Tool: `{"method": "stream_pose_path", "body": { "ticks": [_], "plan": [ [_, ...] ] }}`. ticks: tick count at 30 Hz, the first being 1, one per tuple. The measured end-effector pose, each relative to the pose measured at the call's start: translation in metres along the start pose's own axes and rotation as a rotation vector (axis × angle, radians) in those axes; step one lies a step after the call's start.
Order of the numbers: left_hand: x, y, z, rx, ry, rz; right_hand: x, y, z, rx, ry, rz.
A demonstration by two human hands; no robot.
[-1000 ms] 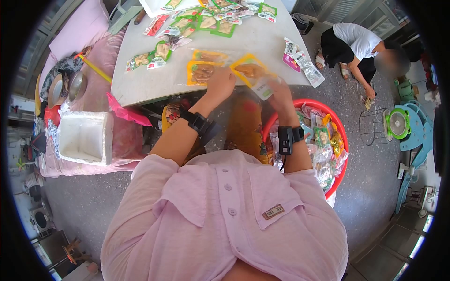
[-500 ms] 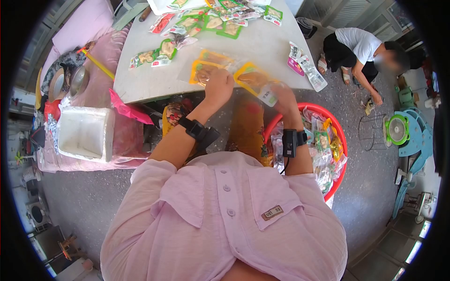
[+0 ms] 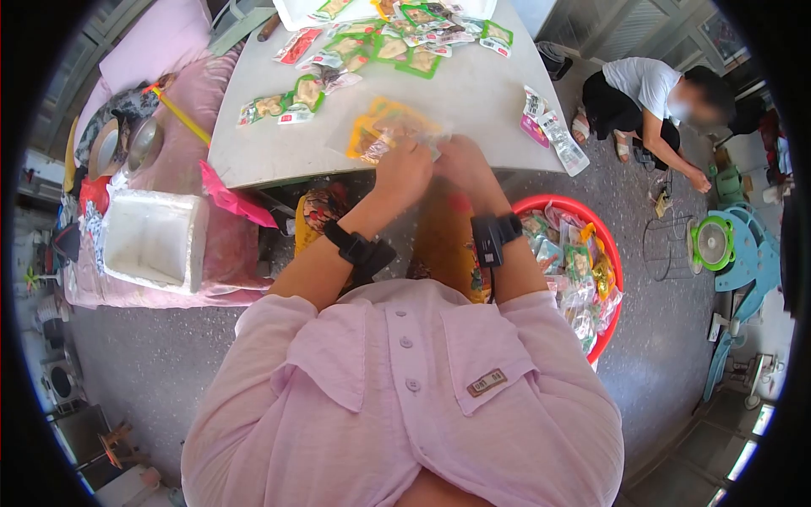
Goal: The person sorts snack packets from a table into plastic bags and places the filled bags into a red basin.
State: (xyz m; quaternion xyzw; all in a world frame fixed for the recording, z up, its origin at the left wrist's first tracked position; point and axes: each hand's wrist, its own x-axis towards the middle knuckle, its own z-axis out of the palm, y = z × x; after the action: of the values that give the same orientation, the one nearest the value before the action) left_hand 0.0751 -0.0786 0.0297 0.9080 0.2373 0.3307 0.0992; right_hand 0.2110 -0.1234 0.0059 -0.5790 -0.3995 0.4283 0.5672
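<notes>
Yellow-edged snack packets (image 3: 384, 121) with brown food inside lie at the table's near edge, overlapping in what looks like a clear plastic bag (image 3: 340, 150). My left hand (image 3: 404, 171) is closed at the bag's near right edge, the fingers curled over the film. Right beside it, my right hand (image 3: 465, 164) pinches at the same edge, its fingertips close to the left ones and slightly blurred. How many packets overlap there cannot be told.
Green-edged packets (image 3: 346, 49) spread over the table's (image 3: 473, 93) far side. Two long packets (image 3: 562, 144) lie at its right edge. Below, a red basin (image 3: 612, 296) is full of packets. A foam box (image 3: 152, 241) sits at left; a person (image 3: 646, 93) crouches at right.
My right hand has moved left with a yellow-edged packet, which now lies among the others or is hidden. Both hands have come together. The crouching person's hand has shifted right.
</notes>
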Motion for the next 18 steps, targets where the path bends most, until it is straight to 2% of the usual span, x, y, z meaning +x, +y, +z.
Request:
{"method": "stream_pose_path", "body": {
  "ticks": [3, 5, 8, 10, 13, 15, 18],
  "plan": [
    [-0.003, -0.001, -0.003, -0.008, 0.031, 0.061, -0.018, -0.028, 0.005, 0.059, 0.082, 0.341],
    [-0.005, -0.003, -0.001, -0.007, 0.023, 0.084, -0.009, -0.009, 0.0, -0.14, 0.045, 0.058],
    [-0.006, -0.001, 0.001, 0.018, 0.063, 0.106, 0.011, 0.01, 0.003, -0.193, 0.026, -0.257],
    [-0.008, -0.003, 0.0, 0.031, 0.011, 0.086, 0.015, 0.016, 0.004, -0.161, 0.034, -0.296],
    [-0.016, -0.004, -0.006, 0.025, 0.032, 0.163, 0.013, 0.011, -0.005, -0.192, 0.146, -0.112],
    [-0.025, -0.003, -0.009, 0.033, 0.057, 0.203, 0.006, -0.004, -0.013, -0.284, 0.342, 0.075],
    [-0.035, -0.003, -0.005, 0.085, 0.063, 0.2, 0.017, 0.014, -0.025, -0.646, 0.503, -0.36]
  ]
}}
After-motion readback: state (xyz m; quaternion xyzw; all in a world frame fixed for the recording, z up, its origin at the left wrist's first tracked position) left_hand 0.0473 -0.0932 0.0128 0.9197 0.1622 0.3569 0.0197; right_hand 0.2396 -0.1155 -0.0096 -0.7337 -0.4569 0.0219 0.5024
